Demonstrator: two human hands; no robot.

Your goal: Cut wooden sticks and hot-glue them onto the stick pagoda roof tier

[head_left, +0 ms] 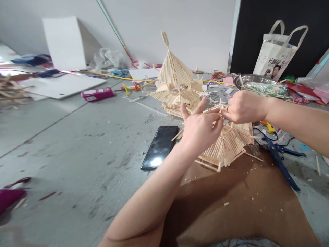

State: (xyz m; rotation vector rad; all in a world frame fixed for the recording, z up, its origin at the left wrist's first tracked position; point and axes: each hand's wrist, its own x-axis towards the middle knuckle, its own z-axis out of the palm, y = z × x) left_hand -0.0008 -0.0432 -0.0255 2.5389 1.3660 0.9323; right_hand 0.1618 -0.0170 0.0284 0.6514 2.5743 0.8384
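A roof-shaped piece of thin wooden sticks (214, 149) rests on a brown sheet (246, 206). Over its top, my left hand (202, 128) pinches with thumb and forefinger, other fingers raised; what it grips is too small to make out. Touching the same spot from the right, my right hand (241, 107) is closed with a ring on one finger, and its fingertips hide whatever it holds. Behind them stands a pointed stick tower (174, 73) with tiered roofs.
A black phone (159, 147) lies left of the stick piece, and a blue cutter (280, 164) lies right. Farther back are a purple packet (97, 94), a metal bowl (238, 82) of sticks, a white bag (276, 56) and scattered scraps.
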